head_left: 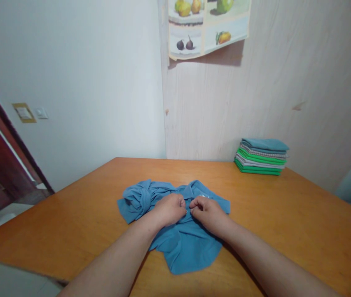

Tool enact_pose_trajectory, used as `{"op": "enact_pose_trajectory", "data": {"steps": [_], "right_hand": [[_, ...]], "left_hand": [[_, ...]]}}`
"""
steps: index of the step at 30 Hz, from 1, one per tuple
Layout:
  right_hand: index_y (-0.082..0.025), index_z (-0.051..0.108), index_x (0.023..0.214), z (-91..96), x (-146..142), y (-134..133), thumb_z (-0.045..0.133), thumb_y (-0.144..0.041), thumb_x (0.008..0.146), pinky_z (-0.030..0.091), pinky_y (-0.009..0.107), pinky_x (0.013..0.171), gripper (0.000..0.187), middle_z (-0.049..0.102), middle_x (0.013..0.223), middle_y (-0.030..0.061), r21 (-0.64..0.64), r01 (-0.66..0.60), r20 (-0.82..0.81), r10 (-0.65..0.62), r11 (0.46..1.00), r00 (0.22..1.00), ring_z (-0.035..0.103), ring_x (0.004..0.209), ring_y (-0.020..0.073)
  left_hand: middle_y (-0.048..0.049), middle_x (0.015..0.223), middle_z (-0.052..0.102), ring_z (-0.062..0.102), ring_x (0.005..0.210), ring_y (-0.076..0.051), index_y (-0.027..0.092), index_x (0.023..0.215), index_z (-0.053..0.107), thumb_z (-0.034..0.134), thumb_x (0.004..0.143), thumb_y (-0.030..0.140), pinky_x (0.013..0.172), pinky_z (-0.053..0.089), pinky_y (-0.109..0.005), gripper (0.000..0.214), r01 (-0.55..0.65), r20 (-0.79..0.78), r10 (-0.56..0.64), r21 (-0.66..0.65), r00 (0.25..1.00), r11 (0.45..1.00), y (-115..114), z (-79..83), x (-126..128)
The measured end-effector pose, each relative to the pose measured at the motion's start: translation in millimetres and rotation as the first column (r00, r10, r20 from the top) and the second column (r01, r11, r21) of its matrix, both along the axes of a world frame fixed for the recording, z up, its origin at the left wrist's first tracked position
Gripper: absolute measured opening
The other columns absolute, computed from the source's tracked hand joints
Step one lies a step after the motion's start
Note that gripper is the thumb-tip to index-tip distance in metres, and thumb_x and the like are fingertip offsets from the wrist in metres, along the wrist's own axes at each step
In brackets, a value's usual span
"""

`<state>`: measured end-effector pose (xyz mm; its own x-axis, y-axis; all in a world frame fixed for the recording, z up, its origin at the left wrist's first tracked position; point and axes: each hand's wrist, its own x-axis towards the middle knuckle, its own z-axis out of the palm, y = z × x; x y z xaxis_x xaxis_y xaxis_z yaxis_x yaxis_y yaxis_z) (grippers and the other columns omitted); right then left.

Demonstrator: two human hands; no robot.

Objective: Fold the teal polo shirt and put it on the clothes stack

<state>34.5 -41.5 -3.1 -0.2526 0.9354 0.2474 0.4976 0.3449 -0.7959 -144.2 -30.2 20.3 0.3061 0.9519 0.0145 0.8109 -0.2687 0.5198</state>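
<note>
A crumpled blue shirt [192, 247] lies on the wooden table in front of me, its collar toward the far side. Its left part is bunched into a twisted heap, and a rounded hem spreads toward me. My left hand [171, 208] is closed at the middle of the shirt front, its fingertips pinching the cloth. Just to its right, my right hand [208, 211] is also closed, with thumb and forefinger on the fabric near the collar. A narrow gap separates the two hands. Small pale spots show by the fingers, too small to make out.
A stack of folded clothes [262, 159], blue, checked, green and grey, stands at the table's far right. The wooden table [79, 222] meets a wall at the back. A fruit poster [188, 35] hangs there. At the far left is a dark red door [2, 165].
</note>
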Motion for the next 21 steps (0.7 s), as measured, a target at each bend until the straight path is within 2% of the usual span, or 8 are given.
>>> {"op": "enact_pose_trajectory", "data": {"steps": [4, 6, 9, 12, 14, 21], "right_hand": [[-0.02, 0.065, 0.073, 0.6, 0, 0, 0.058, -0.019, 0.075, 0.035, 0.025, 0.057, 0.008, 0.061, 0.067, -0.0014, 0.011, -0.015, -0.007, 0.015, 1.0, 1.0, 0.052, 0.063, 0.014], [-0.02, 0.063, 0.071, 0.7, 0, 0, 0.058, -0.021, 0.075, 0.035, 0.025, 0.057, 0.007, 0.061, 0.066, -0.0014, 0.005, -0.015, -0.033, 0.015, 1.0, 0.999, 0.052, 0.063, 0.0139], [-0.019, 0.061, 0.068, 2.1, -1, 0, 0.058, -0.025, 0.075, 0.035, 0.025, 0.056, 0.009, 0.059, 0.063, -0.0017, -0.031, -0.013, -0.098, 0.01, 0.999, 0.995, 0.05, 0.06, 0.013], [-0.019, 0.059, 0.067, 6.1, -2, -2, 0.059, -0.027, 0.074, 0.034, 0.024, 0.053, 0.01, 0.056, 0.06, -0.0028, -0.094, -0.015, -0.19, -0.003, 0.995, 0.982, 0.047, 0.057, 0.0114], [-0.019, 0.06, 0.07, 9.4, -2, -4, 0.059, -0.028, 0.075, 0.034, 0.023, 0.051, 0.01, 0.055, 0.059, -0.0036, -0.158, -0.029, -0.247, -0.011, 0.987, 0.969, 0.047, 0.055, 0.0105], [-0.02, 0.059, 0.075, 12.9, -4, -10, 0.061, -0.033, 0.075, 0.038, 0.022, 0.047, 0.014, 0.054, 0.056, -0.0049, -0.294, -0.047, -0.367, -0.067, 0.955, 0.928, 0.047, 0.049, 0.01]], "left_hand": [[-0.0008, 0.076, 0.06, 0.055, 0.072, -0.016, 0.019, 0.072, 0.063, 0.059, 0.074, 0.017, 0.06, 0.035, -0.024, 0.005, 0.028, 0.091, -0.048, 0.209, 0.995, 0.978, 2, 1.8, -1], [-0.0012, 0.078, 0.059, 0.055, 0.075, -0.016, 0.018, 0.074, 0.064, 0.06, 0.077, 0.02, 0.064, 0.037, -0.024, 0.005, 0.034, 0.155, -0.076, 0.257, 0.985, 0.966, 0, 5.3, -1], [0.0004, 0.074, 0.058, 0.052, 0.071, -0.014, 0.018, 0.075, 0.062, 0.057, 0.08, 0.024, 0.063, 0.037, -0.023, 0.01, 0.047, 0.314, -0.094, 0.155, 0.945, 0.987, -5, 11.1, 1], [0.002, 0.069, 0.055, 0.048, 0.065, -0.013, 0.017, 0.077, 0.061, 0.055, 0.08, 0.028, 0.06, 0.035, -0.022, 0.013, 0.047, 0.475, -0.032, -0.02, 0.88, 0.999, -10, 15.0, 3], [0.0025, 0.067, 0.053, 0.045, 0.062, -0.012, 0.016, 0.078, 0.06, 0.056, 0.079, 0.031, 0.058, 0.034, -0.022, 0.015, 0.043, 0.532, 0.013, -0.091, 0.846, 0.995, -11, 16.0, 3], [0.0029, 0.065, 0.052, 0.043, 0.062, -0.012, 0.015, 0.077, 0.06, 0.059, 0.076, 0.033, 0.058, 0.033, -0.023, 0.018, 0.049, 0.607, 0.057, -0.158, 0.793, 0.986, -7, 11.4, 4]]}}
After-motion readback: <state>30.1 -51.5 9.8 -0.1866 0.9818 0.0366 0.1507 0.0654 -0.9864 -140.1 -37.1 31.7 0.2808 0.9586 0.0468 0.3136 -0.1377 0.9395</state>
